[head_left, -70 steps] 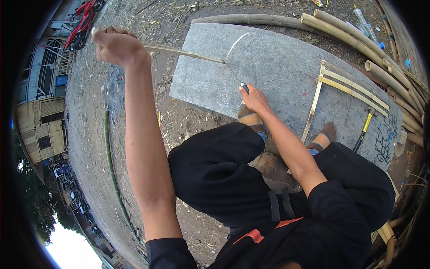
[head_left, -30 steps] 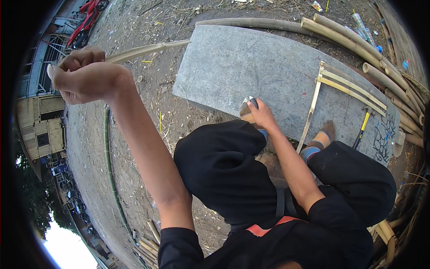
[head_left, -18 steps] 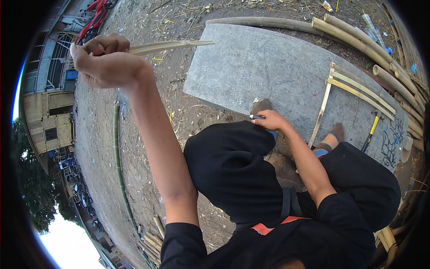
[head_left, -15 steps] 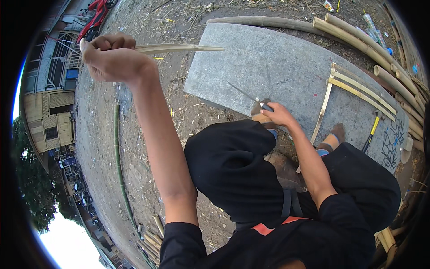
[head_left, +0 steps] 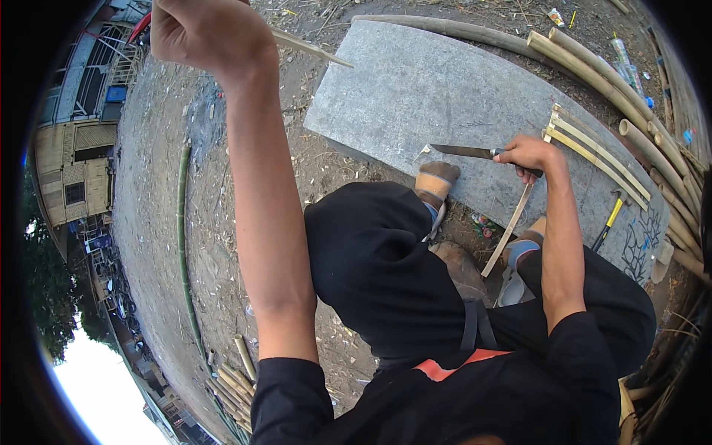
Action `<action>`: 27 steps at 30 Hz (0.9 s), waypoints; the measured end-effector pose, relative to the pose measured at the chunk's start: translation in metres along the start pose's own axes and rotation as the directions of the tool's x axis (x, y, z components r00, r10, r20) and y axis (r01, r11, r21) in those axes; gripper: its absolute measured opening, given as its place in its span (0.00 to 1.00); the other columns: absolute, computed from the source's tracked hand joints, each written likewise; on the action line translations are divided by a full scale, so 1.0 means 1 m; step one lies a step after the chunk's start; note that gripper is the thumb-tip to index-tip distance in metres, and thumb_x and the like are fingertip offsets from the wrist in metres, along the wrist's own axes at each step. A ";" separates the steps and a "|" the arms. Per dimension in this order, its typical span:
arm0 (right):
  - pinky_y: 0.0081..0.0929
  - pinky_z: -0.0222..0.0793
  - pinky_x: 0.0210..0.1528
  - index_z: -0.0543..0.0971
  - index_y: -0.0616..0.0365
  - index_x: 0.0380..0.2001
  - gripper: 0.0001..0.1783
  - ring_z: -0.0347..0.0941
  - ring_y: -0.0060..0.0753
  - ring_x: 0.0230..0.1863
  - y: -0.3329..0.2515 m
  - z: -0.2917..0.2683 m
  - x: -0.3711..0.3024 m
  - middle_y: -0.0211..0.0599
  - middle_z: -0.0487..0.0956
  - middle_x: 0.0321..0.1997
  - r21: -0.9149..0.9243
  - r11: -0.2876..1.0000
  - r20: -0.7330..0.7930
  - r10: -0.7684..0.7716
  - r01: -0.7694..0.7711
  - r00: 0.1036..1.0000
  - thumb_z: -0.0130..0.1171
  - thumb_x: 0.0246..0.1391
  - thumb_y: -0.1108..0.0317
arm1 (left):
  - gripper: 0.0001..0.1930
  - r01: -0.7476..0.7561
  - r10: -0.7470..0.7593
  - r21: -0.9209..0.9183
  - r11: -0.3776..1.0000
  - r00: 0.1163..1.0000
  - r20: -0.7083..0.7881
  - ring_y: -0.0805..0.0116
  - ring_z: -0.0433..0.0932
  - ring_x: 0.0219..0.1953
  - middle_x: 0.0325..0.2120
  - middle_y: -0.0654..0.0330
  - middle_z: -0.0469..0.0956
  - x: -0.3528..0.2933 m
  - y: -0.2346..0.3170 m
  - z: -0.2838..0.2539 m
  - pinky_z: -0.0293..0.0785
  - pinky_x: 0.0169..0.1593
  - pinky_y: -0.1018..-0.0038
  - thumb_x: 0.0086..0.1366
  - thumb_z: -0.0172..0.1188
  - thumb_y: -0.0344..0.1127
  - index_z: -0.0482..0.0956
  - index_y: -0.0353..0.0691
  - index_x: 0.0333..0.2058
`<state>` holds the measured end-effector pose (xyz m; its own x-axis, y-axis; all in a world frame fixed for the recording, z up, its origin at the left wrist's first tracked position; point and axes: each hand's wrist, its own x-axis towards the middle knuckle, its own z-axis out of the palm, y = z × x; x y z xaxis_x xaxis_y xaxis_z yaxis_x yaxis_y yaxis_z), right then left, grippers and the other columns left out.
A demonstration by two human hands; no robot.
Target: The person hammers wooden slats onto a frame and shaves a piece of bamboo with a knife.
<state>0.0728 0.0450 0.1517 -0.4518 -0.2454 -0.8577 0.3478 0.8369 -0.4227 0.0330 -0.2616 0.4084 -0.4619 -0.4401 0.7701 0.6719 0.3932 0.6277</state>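
My left hand [head_left: 215,35] is raised at the upper left, with its fingers partly cut off by the picture's top edge. It is closed on a thin pale bamboo strip [head_left: 315,50], whose tapered end points right over the near corner of a grey concrete slab [head_left: 393,85]. Over the slab, my right hand [head_left: 535,154] grips the dark handle of a knife [head_left: 466,151], its blade pointing left. Beyond that hand lie several pale bamboo strips [head_left: 602,158] side by side. A longer strip [head_left: 512,226] slants from beneath my right hand down between my feet.
A hammer [head_left: 612,216] with a yellow and black handle rests on the slab's right part. Bamboo poles [head_left: 593,81] are piled along its far right side. A long green pole [head_left: 183,237] lies on the littered ground at left. My feet are at the slab's near edge.
My right hand with the knife has moved right and away from my knee, toward the laid strips. My left hand has risen with its strip, partly leaving the picture.
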 end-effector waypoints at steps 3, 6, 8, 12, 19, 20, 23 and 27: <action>0.34 0.76 0.22 0.79 0.66 0.44 0.24 0.79 0.37 0.22 0.009 0.019 0.008 0.42 0.77 0.23 0.039 0.999 0.003 0.005 -0.005 1.000 0.57 0.59 0.52 | 0.23 0.009 -0.009 -0.017 1.000 1.000 -0.007 0.76 0.51 0.12 0.08 0.67 0.53 0.000 0.002 -0.002 0.49 0.19 0.75 0.66 0.43 0.39 0.51 0.47 0.12; 0.34 0.76 0.22 0.79 0.66 0.44 0.24 0.79 0.37 0.22 -0.001 0.049 0.024 0.42 0.78 0.23 0.054 0.997 0.030 -0.056 0.054 0.998 0.56 0.59 0.53 | 0.22 -0.002 0.002 -0.011 1.000 1.000 -0.019 0.76 0.51 0.12 0.08 0.68 0.53 0.001 0.007 -0.004 0.48 0.19 0.75 0.66 0.43 0.39 0.51 0.47 0.12; 0.34 0.77 0.22 0.78 0.67 0.43 0.24 0.79 0.37 0.22 -0.011 0.068 0.034 0.42 0.78 0.23 0.010 0.993 0.015 -0.114 0.114 0.993 0.55 0.60 0.52 | 0.22 0.001 -0.001 -0.025 1.000 1.000 -0.024 0.76 0.51 0.12 0.08 0.68 0.52 -0.001 0.005 -0.002 0.47 0.20 0.75 0.66 0.43 0.38 0.51 0.47 0.13; 0.32 0.76 0.21 0.78 0.67 0.40 0.24 0.79 0.34 0.21 -0.026 0.084 0.040 0.41 0.77 0.23 0.026 0.978 0.090 -0.211 0.209 0.973 0.54 0.61 0.52 | 0.22 0.001 -0.001 -0.026 1.000 1.000 0.002 0.76 0.49 0.13 0.09 0.69 0.51 -0.003 0.004 -0.001 0.46 0.20 0.75 0.66 0.43 0.38 0.49 0.48 0.13; 0.31 0.76 0.21 0.78 0.65 0.41 0.24 0.78 0.32 0.21 -0.019 0.095 0.072 0.37 0.76 0.23 0.262 0.945 0.027 -0.210 0.195 0.977 0.53 0.62 0.50 | 0.22 0.047 -0.047 -0.009 0.999 0.999 0.026 0.77 0.47 0.14 0.09 0.69 0.49 -0.008 -0.004 0.005 0.44 0.20 0.75 0.67 0.43 0.39 0.47 0.49 0.14; 0.31 0.75 0.19 0.77 0.64 0.40 0.24 0.77 0.31 0.19 -0.020 0.102 0.079 0.36 0.74 0.21 0.281 0.943 0.049 -0.199 0.177 0.979 0.53 0.62 0.50 | 0.23 0.058 -0.057 -0.018 0.998 0.998 0.036 0.77 0.47 0.14 0.09 0.69 0.49 -0.009 -0.005 0.007 0.43 0.20 0.75 0.67 0.43 0.39 0.47 0.49 0.14; 0.30 0.72 0.15 0.77 0.62 0.39 0.22 0.75 0.29 0.15 -0.029 0.121 0.084 0.32 0.71 0.16 0.289 0.945 0.140 -0.199 0.152 0.970 0.53 0.63 0.50 | 0.23 0.087 -0.085 -0.038 0.995 0.994 0.067 0.77 0.47 0.14 0.09 0.70 0.49 -0.013 -0.008 0.009 0.43 0.21 0.75 0.68 0.43 0.40 0.47 0.49 0.14; 0.28 0.72 0.15 0.78 0.60 0.39 0.22 0.75 0.28 0.15 -0.033 0.124 0.083 0.30 0.71 0.17 0.333 0.924 0.143 -0.248 0.189 0.958 0.52 0.64 0.49 | 0.23 0.111 -0.100 -0.120 0.987 0.991 0.094 0.79 0.49 0.12 0.10 0.68 0.54 -0.009 -0.021 -0.002 0.43 0.18 0.76 0.70 0.45 0.41 0.52 0.48 0.15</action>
<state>0.1260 -0.0636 0.0583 -0.4015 -0.5125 -0.7591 0.5097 0.5636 -0.6501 0.0245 -0.2673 0.3879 -0.5793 -0.3996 0.7104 0.6807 0.2423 0.6914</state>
